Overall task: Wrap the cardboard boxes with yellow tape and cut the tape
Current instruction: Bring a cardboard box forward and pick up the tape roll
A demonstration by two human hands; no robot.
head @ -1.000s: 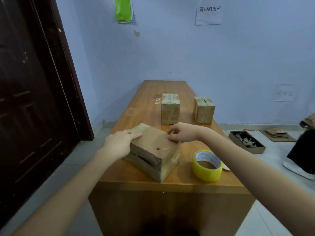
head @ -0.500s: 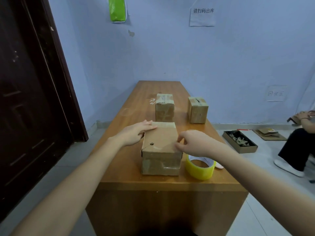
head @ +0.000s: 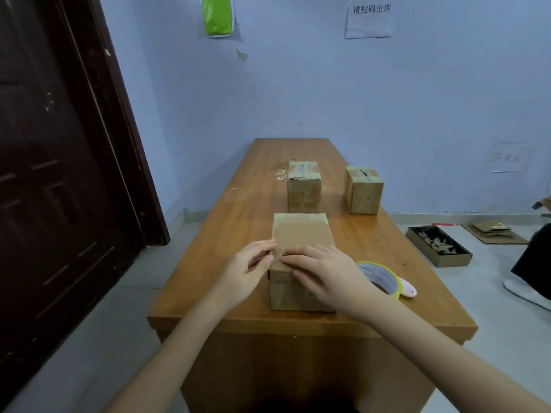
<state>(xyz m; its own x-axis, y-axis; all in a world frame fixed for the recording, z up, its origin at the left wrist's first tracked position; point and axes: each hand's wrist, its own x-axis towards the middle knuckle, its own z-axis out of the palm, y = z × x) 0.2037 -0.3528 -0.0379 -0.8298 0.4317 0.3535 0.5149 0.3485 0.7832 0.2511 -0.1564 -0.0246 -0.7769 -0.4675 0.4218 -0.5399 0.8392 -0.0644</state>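
A brown cardboard box (head: pixel 302 234) stands near the front edge of the wooden table (head: pixel 256 210), square to me. My left hand (head: pixel 249 271) lies against its near left top edge, fingers fairly straight. My right hand (head: pixel 326 277) rests flat across the near top edge and front face, fingers extended. A roll of yellow tape (head: pixel 383 278) lies flat on the table just right of the box, partly hidden by my right hand. A small white and pink cutter (head: pixel 407 290) lies beside the roll.
Two more taped cardboard boxes stand farther back, one in the middle (head: pixel 304 186) and one to the right (head: pixel 363 189). A dark door (head: pixel 59 174) is on the left. On the floor at right lie a tray of scraps (head: pixel 438 245) and flattened cardboard (head: pixel 492 234).
The box was turned from a diagonal pose to square with the table. Both hands slid from its far corners to its near top edge.
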